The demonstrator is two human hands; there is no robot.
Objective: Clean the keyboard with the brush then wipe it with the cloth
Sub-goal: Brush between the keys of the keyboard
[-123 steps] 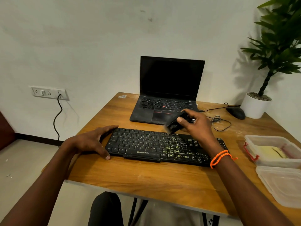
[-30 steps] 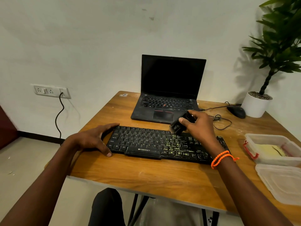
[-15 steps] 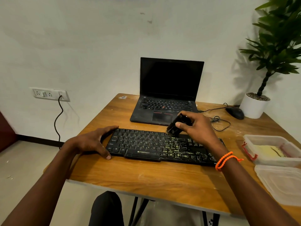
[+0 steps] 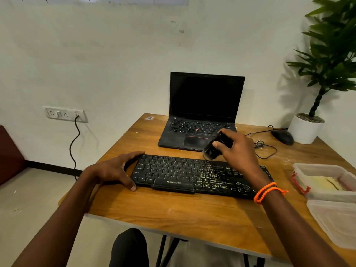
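keyboard (image 4: 192, 175): black, flat on the wooden table (image 4: 192, 212), long side running left to right; pale yellowish dust smeared over the right half, left half mostly dark and clean-looking

brush (image 4: 213, 149): small and black, tilted with bristle end down and to the left, at the keyboard's far edge near the middle (bristle contact with the keys too blurred to confirm)

right hand (image 4: 236, 151): fingers and thumb curled round the brush body, gripping it from above; wrist over the keyboard's right part, orange bead bracelet (image 4: 267, 191) on the wrist

left hand (image 4: 115, 171): spread wide and relaxed, holding nothing; cupped against the keyboard's left end, thumb tip on the table at the near left corner, fingers along the far left corner

cloth: yellowish piece seen inside the open plastic container (image 4: 325, 182) at the table's right edge (cannot tell for certain that it is the cloth)

container lid (image 4: 335, 222): clear, lying flat just in front of the container, touching it or nearly so

laptop (image 4: 202, 112): open, screen dark, behind the keyboard and a little apart from it

mouse (image 4: 282, 137): black, far right of the table, cable looped beside it

potted plant (image 4: 327, 74): white pot at the far right corner, just beside the mouse

wall socket (image 4: 65, 114): left wall, black cable hanging from it
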